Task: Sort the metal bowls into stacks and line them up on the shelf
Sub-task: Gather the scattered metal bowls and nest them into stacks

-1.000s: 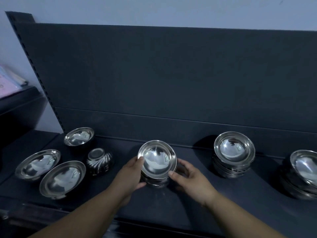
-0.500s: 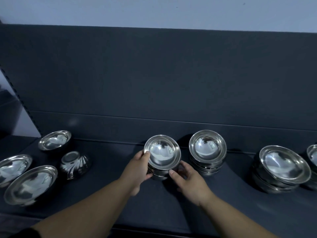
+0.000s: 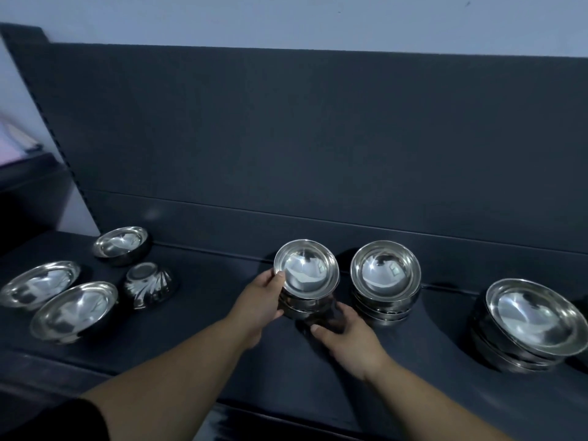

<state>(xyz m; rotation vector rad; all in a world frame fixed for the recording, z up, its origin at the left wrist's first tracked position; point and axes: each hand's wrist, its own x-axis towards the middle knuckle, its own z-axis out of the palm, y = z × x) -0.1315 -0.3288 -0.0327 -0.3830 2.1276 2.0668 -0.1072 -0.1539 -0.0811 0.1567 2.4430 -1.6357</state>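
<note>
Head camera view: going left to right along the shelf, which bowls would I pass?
Far-left shallow bowl → front shallow bowl → back bowl → upturned fluted bowl → hand-held stack → middle stack → large right stack.

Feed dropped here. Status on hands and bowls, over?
Left hand grips rim of small stack; right hand holds its base. Next stack close on its right. Loose bowls far left, nothing blocking.

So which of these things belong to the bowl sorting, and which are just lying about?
Job: left hand and right hand holding the small stack; neighbouring stack; big stack; loose bowls; upside-down bowl; shelf.
Lying about: blurred pale items on the next shelf, far left.
</note>
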